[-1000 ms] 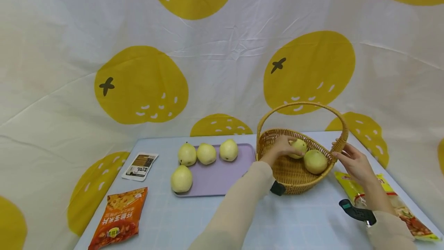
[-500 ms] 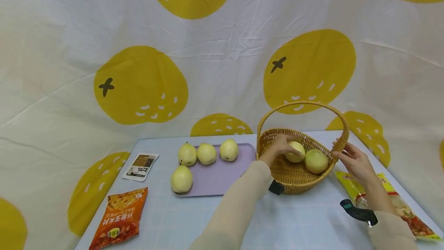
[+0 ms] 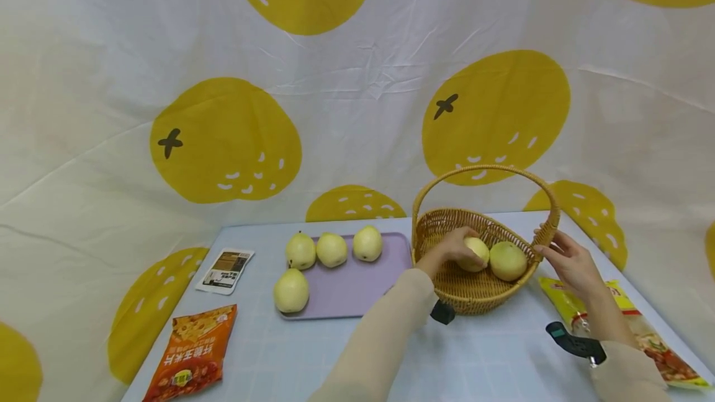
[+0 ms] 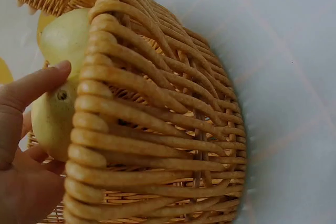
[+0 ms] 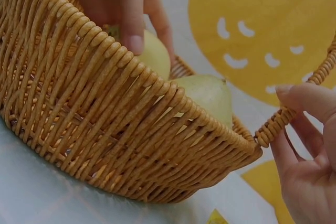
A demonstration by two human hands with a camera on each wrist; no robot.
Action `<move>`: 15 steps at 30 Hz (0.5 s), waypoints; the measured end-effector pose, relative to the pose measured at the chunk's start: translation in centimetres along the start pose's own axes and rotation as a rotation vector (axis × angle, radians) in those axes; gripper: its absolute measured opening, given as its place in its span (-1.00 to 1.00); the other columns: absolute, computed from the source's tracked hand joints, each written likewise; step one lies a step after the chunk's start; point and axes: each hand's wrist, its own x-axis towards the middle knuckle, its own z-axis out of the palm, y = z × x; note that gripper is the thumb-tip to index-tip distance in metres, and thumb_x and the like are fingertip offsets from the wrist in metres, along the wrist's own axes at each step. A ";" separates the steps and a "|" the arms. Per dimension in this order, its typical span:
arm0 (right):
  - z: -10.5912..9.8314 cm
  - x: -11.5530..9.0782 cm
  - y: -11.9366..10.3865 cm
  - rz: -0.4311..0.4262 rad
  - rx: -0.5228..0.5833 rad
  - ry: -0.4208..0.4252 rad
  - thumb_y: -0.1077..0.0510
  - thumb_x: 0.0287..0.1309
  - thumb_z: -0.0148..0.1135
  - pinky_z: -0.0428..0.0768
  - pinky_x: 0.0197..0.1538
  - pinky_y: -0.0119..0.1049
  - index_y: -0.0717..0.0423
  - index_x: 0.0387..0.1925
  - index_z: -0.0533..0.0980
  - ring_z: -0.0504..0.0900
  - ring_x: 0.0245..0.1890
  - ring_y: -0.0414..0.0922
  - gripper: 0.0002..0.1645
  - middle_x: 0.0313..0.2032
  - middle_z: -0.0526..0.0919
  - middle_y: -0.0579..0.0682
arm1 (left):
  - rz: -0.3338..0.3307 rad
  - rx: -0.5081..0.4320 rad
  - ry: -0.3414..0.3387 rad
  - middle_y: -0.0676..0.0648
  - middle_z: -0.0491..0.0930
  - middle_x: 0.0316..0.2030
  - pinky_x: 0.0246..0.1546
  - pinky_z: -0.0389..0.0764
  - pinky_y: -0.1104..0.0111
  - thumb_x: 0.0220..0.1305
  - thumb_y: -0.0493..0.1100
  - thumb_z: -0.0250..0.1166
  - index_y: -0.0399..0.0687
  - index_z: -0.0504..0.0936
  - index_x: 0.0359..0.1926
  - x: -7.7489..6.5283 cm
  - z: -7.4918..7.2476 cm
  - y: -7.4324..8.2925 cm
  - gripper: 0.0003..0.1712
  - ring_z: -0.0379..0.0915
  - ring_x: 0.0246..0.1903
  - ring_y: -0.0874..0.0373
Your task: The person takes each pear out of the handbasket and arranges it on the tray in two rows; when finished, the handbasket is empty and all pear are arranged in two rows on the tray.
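Inside the wicker basket [image 3: 475, 298], my left hand [image 3: 454, 248] curls its fingers and thumb round a pale yellow-green pear [image 3: 476, 254]. The left wrist view shows the thumb across this pear [image 4: 54, 114], close to the basket rim. A second pear [image 3: 508, 261] lies to its right in the basket, the two side by side. At the basket's right end, my right hand [image 3: 568, 260] grips the foot of the arched handle [image 3: 546, 232]. In the right wrist view its thumb and fingers pinch the woven handle base [image 5: 276, 125] from both sides.
Left of the basket lies a purple tray [image 3: 352, 287] bearing several pears [image 3: 292, 290]. An orange snack bag [image 3: 192, 352] and a small white packet [image 3: 226, 270] are at the far left. A yellow bag [image 3: 650, 337] lies partly under the right forearm.
My left hand has drawn the pear toward the basket's front and slightly left, and its fingers have closed round it. The right hand keeps its hold on the handle.
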 end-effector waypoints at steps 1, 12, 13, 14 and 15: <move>0.0 0.0 0.0 0.003 -0.013 0.002 0.21 0.25 0.16 0.42 -0.11 -0.73 -0.02 0.43 0.08 0.41 -0.05 -0.54 -0.21 0.06 0.37 -0.31 | 0.002 -0.001 -0.009 0.04 0.52 -0.08 -0.19 0.44 0.48 -0.11 -0.13 0.52 -0.02 0.49 0.11 -0.1 -0.1 0.0 -0.31 0.41 -0.18 0.26; -0.2 0.0 -0.2 0.047 -0.088 0.019 0.11 0.23 0.20 0.39 -0.06 -0.71 0.02 0.45 0.03 0.38 -0.05 -0.56 -0.15 0.10 0.32 -0.26 | -0.015 -0.146 -0.069 0.02 0.53 -0.10 -0.34 0.53 0.38 -0.04 -0.14 0.48 -0.09 0.51 0.15 -0.9 -1.0 -0.4 -0.34 0.40 -0.26 0.25; -0.1 0.0 -0.2 0.047 -0.083 0.019 0.11 0.23 0.20 0.38 -0.05 -0.71 0.03 0.45 0.03 0.38 -0.05 -0.56 -0.15 0.10 0.32 -0.26 | -0.018 -0.157 -0.073 0.02 0.53 -0.10 -0.38 0.55 0.36 -0.04 -0.14 0.47 -0.09 0.51 0.15 -1.0 -1.1 -0.5 -0.33 0.41 -0.27 0.25; -0.1 0.0 -0.2 0.048 -0.077 0.018 0.11 0.23 0.20 0.38 -0.05 -0.71 0.03 0.45 0.02 0.38 -0.05 -0.56 -0.15 0.10 0.32 -0.26 | -0.016 -0.158 -0.072 0.02 0.53 -0.10 -0.39 0.55 0.36 -0.04 -0.14 0.47 -0.09 0.51 0.16 -1.1 -1.1 -0.5 -0.33 0.41 -0.27 0.25; -0.1 0.0 -0.2 0.049 -0.072 0.018 0.11 0.23 0.20 0.38 -0.05 -0.71 0.03 0.45 0.02 0.38 -0.05 -0.56 -0.15 0.10 0.32 -0.26 | -0.012 -0.154 -0.068 0.03 0.53 -0.09 -0.38 0.54 0.37 -0.04 -0.13 0.47 -0.09 0.50 0.16 -1.2 -1.2 -0.5 -0.33 0.40 -0.26 0.26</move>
